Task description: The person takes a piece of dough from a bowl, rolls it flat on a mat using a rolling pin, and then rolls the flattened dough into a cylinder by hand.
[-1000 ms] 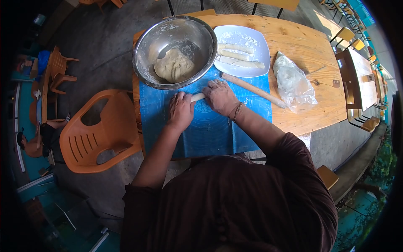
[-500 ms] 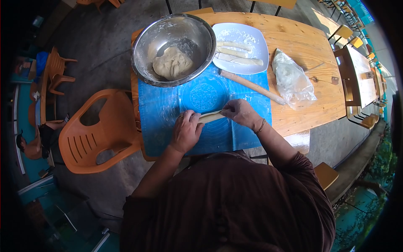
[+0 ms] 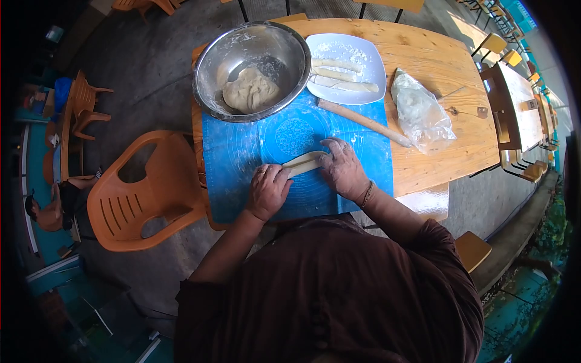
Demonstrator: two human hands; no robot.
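Note:
A pale rolled strip of dough [image 3: 304, 163] lies across the blue baking mat [image 3: 242, 199], its right end tilted slightly away from me. My left hand [image 3: 267, 192] is closed around its left end, a ring on one finger. At the other end, my right hand [image 3: 346, 174] holds the dough with floury, curved fingers; its thumb side is partly hidden. Beyond the mat's middle, a wooden rolling pin [image 3: 363, 123] rests slantwise. A steel bowl [image 3: 203, 78] holds a large lump of dough [image 3: 251, 91]. Several dough rolls [image 3: 345, 75] lie on a floured white plate [image 3: 378, 57].
To the right of the rolling pin is a clear plastic bag [image 3: 420, 112] with white contents, on the wooden table [image 3: 466, 145]. An orange plastic chair [image 3: 145, 193] stands close at the left. Another person [image 3: 51, 206] is visible at the far left.
My right hand has shifted from a pinch on top of the roll to curved fingers around its right end. That end is angled farther away. My left hand stays nearly in place.

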